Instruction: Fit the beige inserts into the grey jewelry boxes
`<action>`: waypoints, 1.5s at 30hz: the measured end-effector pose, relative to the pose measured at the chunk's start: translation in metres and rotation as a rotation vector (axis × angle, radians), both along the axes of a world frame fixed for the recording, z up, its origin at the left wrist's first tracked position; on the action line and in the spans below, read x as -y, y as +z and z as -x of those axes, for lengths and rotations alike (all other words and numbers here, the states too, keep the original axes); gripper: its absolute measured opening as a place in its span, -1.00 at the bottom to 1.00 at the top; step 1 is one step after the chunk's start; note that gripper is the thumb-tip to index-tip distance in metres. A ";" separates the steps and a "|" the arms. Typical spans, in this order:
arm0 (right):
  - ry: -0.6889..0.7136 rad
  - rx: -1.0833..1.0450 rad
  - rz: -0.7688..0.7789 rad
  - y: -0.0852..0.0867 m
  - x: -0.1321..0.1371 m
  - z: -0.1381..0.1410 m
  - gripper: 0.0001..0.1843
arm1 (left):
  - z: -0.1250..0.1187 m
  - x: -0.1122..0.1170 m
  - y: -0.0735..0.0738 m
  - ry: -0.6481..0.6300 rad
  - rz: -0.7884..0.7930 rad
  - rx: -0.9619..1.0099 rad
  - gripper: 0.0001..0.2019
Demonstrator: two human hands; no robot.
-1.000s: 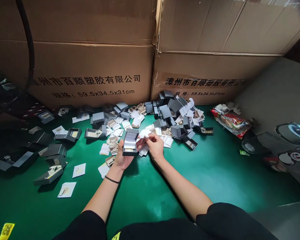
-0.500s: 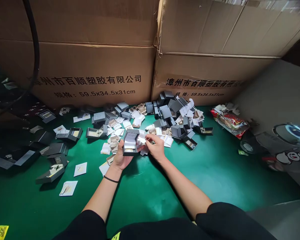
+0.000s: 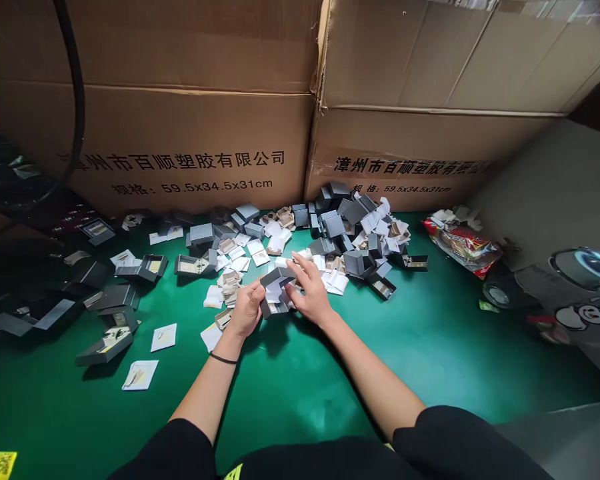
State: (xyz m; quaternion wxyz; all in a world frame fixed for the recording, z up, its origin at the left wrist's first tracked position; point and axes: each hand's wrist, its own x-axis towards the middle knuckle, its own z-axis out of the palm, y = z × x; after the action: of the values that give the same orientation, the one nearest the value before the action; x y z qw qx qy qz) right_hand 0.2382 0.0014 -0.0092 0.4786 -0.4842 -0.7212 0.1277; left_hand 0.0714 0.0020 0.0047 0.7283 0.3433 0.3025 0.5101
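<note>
A small dark grey jewelry box [image 3: 277,275] is tilted above the green table, its lid partly raised and a white lining showing inside. My left hand [image 3: 246,310] is closed around its left side. On the box's right side, my right hand [image 3: 311,293] grips with the thumb at the opening and the fingers stretched along the lid's edge. What lies deeper in the box is hidden. Just behind my hands lie white paper pieces [image 3: 258,253] and crumpled beige inserts [image 3: 230,285].
A pile of grey boxes [image 3: 334,225] and papers stands against large cardboard cartons [image 3: 195,133]. More open boxes [image 3: 111,340] and two white cards [image 3: 140,375] lie to the left. A red snack bag [image 3: 463,247] and a clear cup [image 3: 587,267] are on the right.
The box has turned and tilted in my left hand, its lid now lower over the opening. My right hand has come from beside the box onto its right side.
</note>
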 end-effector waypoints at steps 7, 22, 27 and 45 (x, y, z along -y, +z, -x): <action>0.047 -0.039 0.043 -0.012 -0.004 -0.001 -0.43 | 0.005 -0.001 -0.003 -0.029 -0.046 -0.035 -0.60; 0.022 -0.072 0.008 -0.006 -0.004 -0.003 -0.67 | 0.007 -0.005 -0.007 0.055 0.132 0.146 -0.49; 0.041 -0.019 -0.016 -0.011 -0.003 -0.001 -0.52 | 0.006 -0.004 -0.004 0.015 0.142 0.084 -0.47; -0.076 -0.046 0.001 -0.012 0.001 0.008 -0.59 | -0.019 0.007 -0.007 0.171 0.202 0.264 -0.59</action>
State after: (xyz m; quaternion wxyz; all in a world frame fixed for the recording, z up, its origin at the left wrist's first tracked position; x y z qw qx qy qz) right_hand 0.2298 0.0001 -0.0215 0.4991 -0.5086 -0.6910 0.1209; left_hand 0.0903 -0.0048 -0.0024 0.7465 0.1717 0.2817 0.5779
